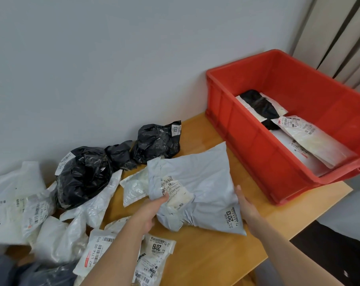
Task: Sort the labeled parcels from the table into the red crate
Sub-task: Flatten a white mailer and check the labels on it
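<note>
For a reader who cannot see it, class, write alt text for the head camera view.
Two bare hands hold a large grey parcel marked 2013 on a wooden table, the left hand gripping its near left edge and the right hand flat against its right side. A red crate to the right already holds several parcels; more black and white parcels lie on the left.

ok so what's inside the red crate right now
In the red crate lie a black parcel on a white one, and a white labeled parcel overlapping another. The near wall hides part of the floor.
</note>
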`<action>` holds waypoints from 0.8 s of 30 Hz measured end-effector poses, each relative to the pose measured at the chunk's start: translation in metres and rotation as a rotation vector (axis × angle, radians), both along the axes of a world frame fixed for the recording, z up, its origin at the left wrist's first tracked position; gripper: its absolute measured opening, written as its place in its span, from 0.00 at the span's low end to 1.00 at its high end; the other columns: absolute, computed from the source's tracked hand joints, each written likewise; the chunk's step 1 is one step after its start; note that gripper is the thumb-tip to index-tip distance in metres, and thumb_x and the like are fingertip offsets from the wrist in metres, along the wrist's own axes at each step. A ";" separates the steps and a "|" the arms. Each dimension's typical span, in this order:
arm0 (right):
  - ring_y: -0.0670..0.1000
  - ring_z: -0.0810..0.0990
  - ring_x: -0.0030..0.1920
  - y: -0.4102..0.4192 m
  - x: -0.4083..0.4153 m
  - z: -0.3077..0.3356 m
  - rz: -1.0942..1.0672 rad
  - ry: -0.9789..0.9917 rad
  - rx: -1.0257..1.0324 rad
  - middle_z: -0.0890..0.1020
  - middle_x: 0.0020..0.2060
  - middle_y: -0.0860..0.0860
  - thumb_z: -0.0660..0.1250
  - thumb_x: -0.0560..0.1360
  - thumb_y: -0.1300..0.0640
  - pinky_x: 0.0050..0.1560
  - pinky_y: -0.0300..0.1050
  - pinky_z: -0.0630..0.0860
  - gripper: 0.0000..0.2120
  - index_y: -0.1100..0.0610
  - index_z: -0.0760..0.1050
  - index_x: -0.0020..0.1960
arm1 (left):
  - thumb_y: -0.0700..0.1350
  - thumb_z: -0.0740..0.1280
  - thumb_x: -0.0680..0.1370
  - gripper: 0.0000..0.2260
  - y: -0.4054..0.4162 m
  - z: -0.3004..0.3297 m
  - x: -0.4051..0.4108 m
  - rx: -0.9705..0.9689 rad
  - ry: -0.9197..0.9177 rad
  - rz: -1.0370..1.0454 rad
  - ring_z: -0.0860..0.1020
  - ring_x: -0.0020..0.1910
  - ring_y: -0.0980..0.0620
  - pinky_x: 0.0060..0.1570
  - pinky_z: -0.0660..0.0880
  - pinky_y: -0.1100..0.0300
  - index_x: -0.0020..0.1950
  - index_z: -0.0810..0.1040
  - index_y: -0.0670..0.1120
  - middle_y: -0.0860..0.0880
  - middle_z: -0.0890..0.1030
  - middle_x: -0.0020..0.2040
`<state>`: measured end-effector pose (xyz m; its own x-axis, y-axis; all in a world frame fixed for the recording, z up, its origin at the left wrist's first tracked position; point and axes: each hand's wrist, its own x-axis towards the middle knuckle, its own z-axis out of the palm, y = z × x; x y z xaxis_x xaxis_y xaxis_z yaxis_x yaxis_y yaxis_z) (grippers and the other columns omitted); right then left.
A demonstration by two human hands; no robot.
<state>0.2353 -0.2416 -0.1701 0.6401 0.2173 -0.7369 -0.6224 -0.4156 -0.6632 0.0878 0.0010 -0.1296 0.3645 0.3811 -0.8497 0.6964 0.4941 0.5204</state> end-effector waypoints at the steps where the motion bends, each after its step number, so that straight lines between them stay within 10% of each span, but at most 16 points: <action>1: 0.56 0.81 0.56 -0.003 -0.003 -0.004 -0.006 0.029 0.002 0.82 0.58 0.55 0.57 0.65 0.23 0.60 0.53 0.76 0.44 0.53 0.73 0.67 | 0.55 0.76 0.70 0.34 0.000 -0.005 -0.001 -0.009 0.012 -0.008 0.70 0.69 0.44 0.72 0.61 0.46 0.71 0.68 0.45 0.45 0.74 0.69; 7: 0.55 0.84 0.50 -0.015 -0.007 -0.012 -0.005 0.096 0.040 0.86 0.46 0.52 0.66 0.69 0.31 0.60 0.55 0.77 0.29 0.53 0.79 0.56 | 0.27 0.59 0.73 0.22 -0.006 -0.011 -0.001 0.095 0.102 -0.051 0.71 0.64 0.43 0.60 0.70 0.52 0.65 0.67 0.41 0.42 0.74 0.63; 11: 0.56 0.84 0.49 -0.015 -0.005 -0.015 -0.047 0.080 0.015 0.86 0.46 0.53 0.68 0.75 0.43 0.55 0.52 0.78 0.20 0.58 0.79 0.57 | 0.30 0.64 0.77 0.17 -0.007 -0.012 -0.001 0.076 0.042 0.006 0.77 0.54 0.45 0.48 0.75 0.55 0.65 0.69 0.40 0.42 0.78 0.58; 19: 0.54 0.81 0.48 -0.008 -0.004 -0.006 -0.053 -0.077 0.003 0.83 0.47 0.53 0.63 0.81 0.51 0.52 0.51 0.77 0.10 0.56 0.76 0.54 | 0.48 0.67 0.79 0.15 -0.003 0.008 -0.003 -0.089 -0.117 -0.012 0.79 0.57 0.39 0.52 0.79 0.41 0.65 0.71 0.51 0.43 0.78 0.60; 24: 0.54 0.75 0.37 0.000 0.001 0.007 0.004 -0.267 -0.072 0.79 0.36 0.57 0.59 0.82 0.50 0.38 0.47 0.68 0.15 0.58 0.77 0.44 | 0.43 0.70 0.77 0.16 -0.006 0.025 0.002 -0.211 -0.252 0.077 0.82 0.53 0.40 0.52 0.80 0.44 0.63 0.73 0.45 0.40 0.82 0.57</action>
